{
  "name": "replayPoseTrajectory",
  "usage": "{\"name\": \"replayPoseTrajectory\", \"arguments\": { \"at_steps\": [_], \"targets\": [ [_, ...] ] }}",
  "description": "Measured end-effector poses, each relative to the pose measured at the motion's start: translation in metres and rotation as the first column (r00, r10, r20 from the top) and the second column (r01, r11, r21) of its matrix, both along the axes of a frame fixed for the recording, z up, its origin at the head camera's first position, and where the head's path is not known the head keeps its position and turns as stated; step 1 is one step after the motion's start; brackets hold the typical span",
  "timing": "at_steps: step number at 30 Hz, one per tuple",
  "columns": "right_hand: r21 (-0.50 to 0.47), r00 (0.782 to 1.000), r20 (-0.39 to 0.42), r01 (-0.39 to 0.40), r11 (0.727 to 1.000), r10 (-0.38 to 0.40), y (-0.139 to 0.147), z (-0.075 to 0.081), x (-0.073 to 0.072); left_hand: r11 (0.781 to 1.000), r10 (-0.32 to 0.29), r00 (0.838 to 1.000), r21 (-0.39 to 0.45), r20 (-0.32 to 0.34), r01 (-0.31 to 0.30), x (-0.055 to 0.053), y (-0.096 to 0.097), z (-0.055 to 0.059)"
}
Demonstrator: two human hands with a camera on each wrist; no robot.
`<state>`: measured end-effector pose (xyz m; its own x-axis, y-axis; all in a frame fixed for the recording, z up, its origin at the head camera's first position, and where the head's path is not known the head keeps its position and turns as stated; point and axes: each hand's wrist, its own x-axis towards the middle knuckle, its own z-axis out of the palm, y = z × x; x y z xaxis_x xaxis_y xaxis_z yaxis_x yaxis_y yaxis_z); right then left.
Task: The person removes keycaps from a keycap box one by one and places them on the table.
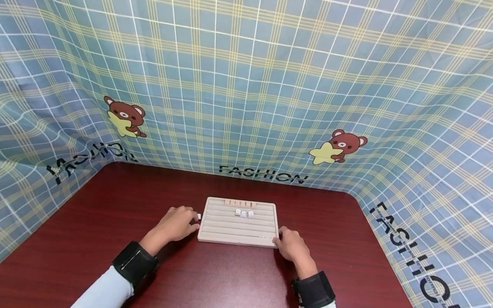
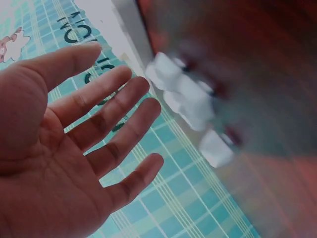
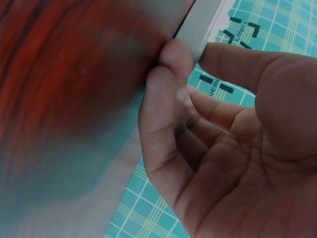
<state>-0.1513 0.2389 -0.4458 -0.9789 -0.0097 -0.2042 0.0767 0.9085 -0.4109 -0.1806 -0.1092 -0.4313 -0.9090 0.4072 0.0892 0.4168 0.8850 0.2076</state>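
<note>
A pale ridged board [image 1: 231, 231] lies on the table. Across its far part runs a row of small beige blocks [image 1: 239, 203], with white keycap-like pieces [image 1: 244, 214] just nearer. My left hand [image 1: 178, 224] is at the board's left side, by a small white piece [image 1: 199, 216]. In the left wrist view the fingers [image 2: 126, 119] are spread and relaxed with an empty palm, and several blurred white pieces [image 2: 190, 101] show beyond them. My right hand [image 1: 292, 244] grips the board's near right corner, its thumb and fingers about the edge [image 3: 204, 25].
The dark red tabletop [image 1: 227, 273] surrounds the board. A blue plaid cloth [image 1: 246, 94] with printed bears and lettering hangs along the back and both sides of the table. Black bands [image 1: 135, 263] are worn on both wrists.
</note>
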Motion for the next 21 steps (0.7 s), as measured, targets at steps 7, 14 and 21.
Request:
{"name": "replayPoseTrajectory", "arguments": {
  "at_steps": [7,14,21],
  "targets": [
    [0.001,1.000,0.004,0.003,1.000,-0.003,-0.001,0.000,0.000,0.998,-0.059,0.998,0.037,-0.007,0.059,-0.007,0.026,0.009],
    [0.016,1.000,-0.019,0.010,1.000,-0.010,0.000,0.000,-0.002,0.993,-0.098,0.995,0.068,-0.008,0.098,-0.019,0.056,0.007],
    [0.007,1.000,-0.011,0.016,1.000,-0.016,0.000,-0.001,0.000,0.989,-0.115,0.993,0.090,-0.013,0.116,-0.033,0.079,0.001]
  ]
}}
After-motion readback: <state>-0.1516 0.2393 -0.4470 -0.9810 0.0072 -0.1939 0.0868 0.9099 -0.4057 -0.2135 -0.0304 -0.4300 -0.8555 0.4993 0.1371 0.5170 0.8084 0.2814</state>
